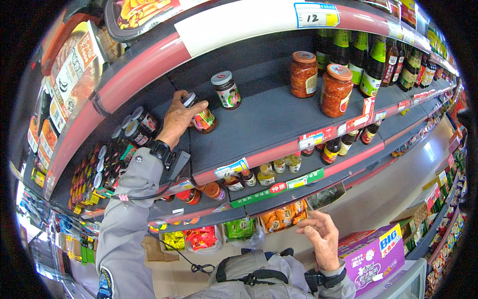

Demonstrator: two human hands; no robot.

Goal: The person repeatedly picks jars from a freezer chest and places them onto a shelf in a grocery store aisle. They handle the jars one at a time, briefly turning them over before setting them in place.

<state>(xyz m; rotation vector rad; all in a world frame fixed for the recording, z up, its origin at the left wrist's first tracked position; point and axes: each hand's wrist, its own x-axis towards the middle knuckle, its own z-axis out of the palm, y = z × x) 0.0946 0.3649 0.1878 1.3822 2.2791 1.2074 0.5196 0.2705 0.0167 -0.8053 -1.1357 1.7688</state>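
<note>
My left hand (178, 119) grips a glass jar of sauce (203, 119) with a white lid and a colourful label. The jar leans on or just over the dark grey shelf (246, 130); whether its base touches I cannot tell. Beside it, slightly farther back, a second white-lidded jar (227, 91) stands upright, apart from my fingers. Two taller jars of red chopped chilli (336, 91) with orange lids stand farther right on the same shelf. Low at the right, my right hand (321, 237) hangs in the air before my body, fingers loosely curled and apart, holding nothing.
Dark-lidded and white-lidded jars (140, 130) crowd the shelf's left part. Green-necked bottles (373, 71) line its right end. Small bottles (278, 164) fill a lower shelf, with bagged goods (283, 216) below. A purple carton (373, 258) stands at my right. A cable (175, 250) hangs near my left arm.
</note>
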